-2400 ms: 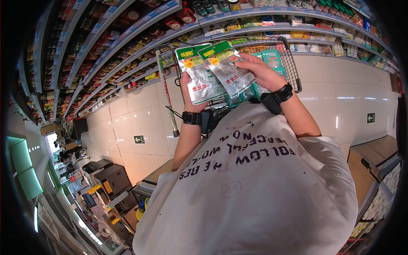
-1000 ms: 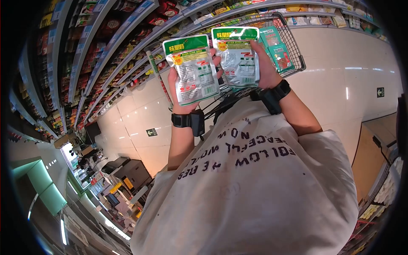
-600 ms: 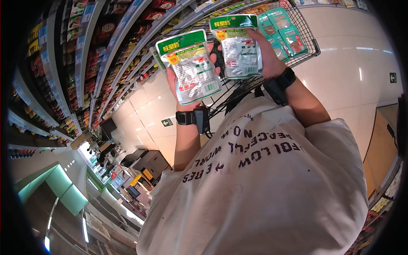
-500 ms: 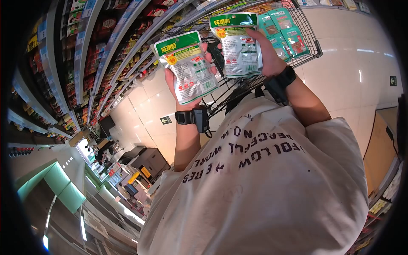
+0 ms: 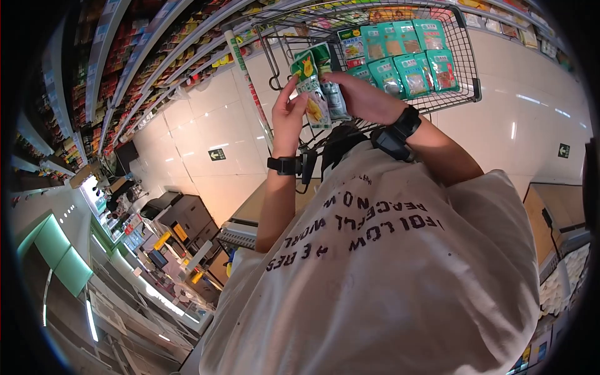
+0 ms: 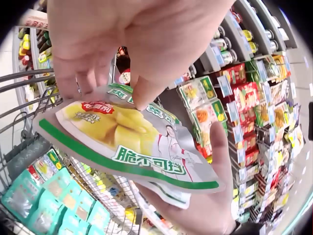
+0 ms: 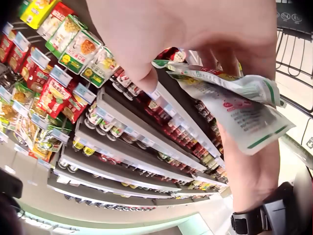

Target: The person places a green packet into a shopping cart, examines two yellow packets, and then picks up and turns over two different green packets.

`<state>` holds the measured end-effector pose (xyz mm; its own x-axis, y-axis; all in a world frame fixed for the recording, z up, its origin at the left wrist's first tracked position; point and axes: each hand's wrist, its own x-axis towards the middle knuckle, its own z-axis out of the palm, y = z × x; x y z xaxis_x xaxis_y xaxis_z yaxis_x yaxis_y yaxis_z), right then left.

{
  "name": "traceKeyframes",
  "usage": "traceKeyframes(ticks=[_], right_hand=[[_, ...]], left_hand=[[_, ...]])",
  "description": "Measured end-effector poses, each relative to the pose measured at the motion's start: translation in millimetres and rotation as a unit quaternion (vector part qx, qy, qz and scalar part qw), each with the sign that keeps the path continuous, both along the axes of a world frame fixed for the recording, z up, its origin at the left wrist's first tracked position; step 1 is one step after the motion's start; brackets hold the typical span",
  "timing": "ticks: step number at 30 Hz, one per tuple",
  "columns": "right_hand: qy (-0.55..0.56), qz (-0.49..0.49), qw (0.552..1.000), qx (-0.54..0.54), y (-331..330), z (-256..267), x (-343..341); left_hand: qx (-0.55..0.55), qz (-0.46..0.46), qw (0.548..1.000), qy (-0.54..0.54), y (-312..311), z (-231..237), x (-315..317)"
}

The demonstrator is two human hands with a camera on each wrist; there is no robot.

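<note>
looking through the head view first, i see the left hand [image 5: 289, 119] with thumb and fingers clamped on the front pouch [image 5: 317, 105], a silver and green one with yellow food printed on it. the right hand [image 5: 370, 100] is closed around the rear pouch [image 5: 336, 99], just beside and partly behind the other. both pouches are up in front of the white shirt [image 5: 375, 300], near the handle end of the wire cart [image 5: 479, 89]. inside the cart i make out a group of teal packets [image 5: 412, 76], with a white and green packet [image 5: 352, 46] next to them. a black band [image 5: 284, 165] sits on the left wrist and another black band [image 5: 407, 122] on the right; stocked shelves [image 5: 125, 56] run along the upper left. over in the left wrist view, the left hand's thumb presses on the printed face of the front pouch, which lies tilted, while the right hand shows beneath it, with part of the rear pouch between. hanging packs [image 6: 244, 98] fill the right side. in the right wrist view, the right hand reaches down from the top onto the two overlapping pouches, seen edge-on, and the left hand is below them; its fingertips are mostly hidden there.
</note>
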<state>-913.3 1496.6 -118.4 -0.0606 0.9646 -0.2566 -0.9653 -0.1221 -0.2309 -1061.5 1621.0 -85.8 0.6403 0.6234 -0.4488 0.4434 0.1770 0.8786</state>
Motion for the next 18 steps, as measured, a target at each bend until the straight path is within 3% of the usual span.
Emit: traceKeyframes(ticks=[2, 4, 6, 7, 8, 9, 10, 12, 14, 16, 18], right_hand=[[0.002, 0.005, 1.000, -0.002, 8, 4, -8], [-0.154, 0.009, 0.986, -0.066, 9, 10, -18], [-0.161, 0.009, 0.984, -0.079, 14, -9, -24], [-0.145, -0.001, 0.985, -0.095, 15, -15, -26], [-0.129, -0.011, 0.985, -0.111, 15, -23, -26], [-0.189, -0.012, 0.976, -0.111, 15, -40, -27], [-0.192, -0.011, 0.974, -0.117, 14, -51, -28], [-0.358, -0.034, 0.915, -0.182, 10, -73, -28], [-0.362, -0.041, 0.906, -0.217, 6, -100, -25], [-0.281, -0.089, 0.915, -0.276, 3, -130, -18], [-0.292, -0.084, 0.908, -0.287, 7, -163, -1]], left_hand=[[0.098, -0.026, 0.995, 0.008, 7, -9, -8], [0.102, -0.020, 0.995, 0.010, 11, -17, -15], [0.102, 0.010, 0.994, 0.032, 15, -23, -18], [0.096, 0.013, 0.995, 0.032, 18, -27, -19], [0.024, 0.017, 0.998, 0.062, 23, -31, -18], [-0.048, 0.020, 0.995, 0.089, 28, -36, -14], [-0.054, 0.019, 0.995, 0.086, 33, -45, -11], [-0.018, -0.047, 0.997, 0.060, 35, -77, -3], [-0.058, -0.044, 0.997, 0.022, 33, -113, 9], [0.043, -0.100, 0.992, 0.064, 30, -141, 28], [0.113, -0.148, 0.971, 0.149, 32, -174, 47]])
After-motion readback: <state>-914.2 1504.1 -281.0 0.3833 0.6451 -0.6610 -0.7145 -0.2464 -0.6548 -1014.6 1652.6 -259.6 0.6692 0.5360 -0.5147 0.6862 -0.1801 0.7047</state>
